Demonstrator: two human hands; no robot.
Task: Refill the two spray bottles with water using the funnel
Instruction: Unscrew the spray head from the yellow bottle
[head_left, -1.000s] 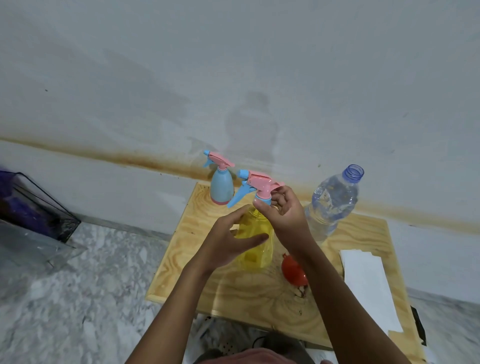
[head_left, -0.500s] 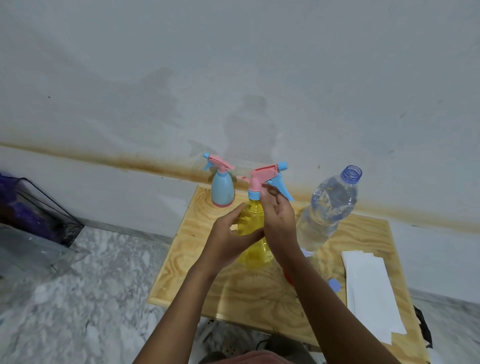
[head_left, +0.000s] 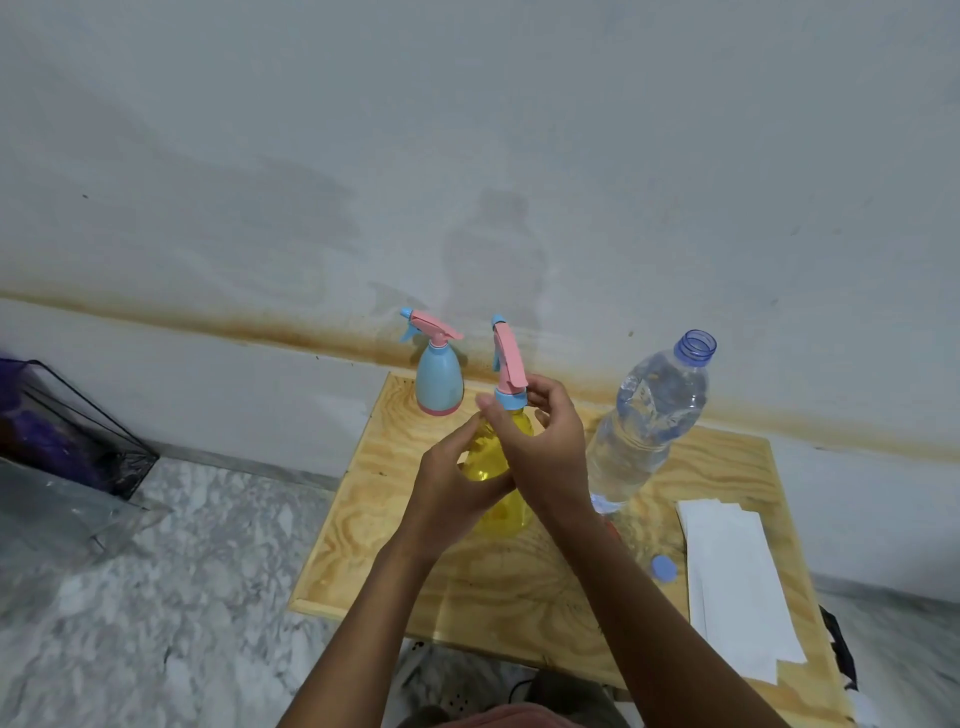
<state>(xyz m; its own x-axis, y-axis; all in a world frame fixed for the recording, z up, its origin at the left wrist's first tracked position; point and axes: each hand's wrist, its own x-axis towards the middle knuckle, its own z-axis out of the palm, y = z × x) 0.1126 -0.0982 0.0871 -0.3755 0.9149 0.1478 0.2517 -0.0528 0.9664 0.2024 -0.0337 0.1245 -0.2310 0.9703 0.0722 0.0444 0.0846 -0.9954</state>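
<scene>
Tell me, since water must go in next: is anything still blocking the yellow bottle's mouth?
Yes. The pink spray head still sits on the yellow spray bottle; the right hand grips its blue collar, the left hand the body.

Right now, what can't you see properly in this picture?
Head view:
- Funnel: only a red sliver shows; the right hand and its forearm cover it.
- Yellow spray bottle: its middle is hidden by the left hand.
- Black wire basket: cut off by the left edge, contents blurred.
- White paper: too plain to identify.
</scene>
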